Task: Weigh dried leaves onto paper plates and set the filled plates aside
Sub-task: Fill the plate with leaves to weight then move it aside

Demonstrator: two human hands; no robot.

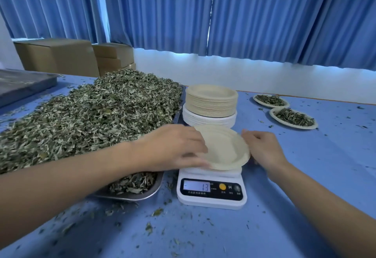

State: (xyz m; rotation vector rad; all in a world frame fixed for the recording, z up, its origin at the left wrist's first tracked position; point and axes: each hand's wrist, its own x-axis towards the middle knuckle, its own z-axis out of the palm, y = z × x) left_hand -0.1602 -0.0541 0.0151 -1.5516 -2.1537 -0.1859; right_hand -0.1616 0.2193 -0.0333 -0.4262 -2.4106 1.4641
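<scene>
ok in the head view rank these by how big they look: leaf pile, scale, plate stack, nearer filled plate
1. leaf pile, by far
2. scale and plate stack: about alike, and the scale is nearer the camera, so unranked
3. nearer filled plate, though it lies farther off

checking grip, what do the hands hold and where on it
An empty plate at the scale: left hand grips its left rim, right hand its right rim.
</scene>
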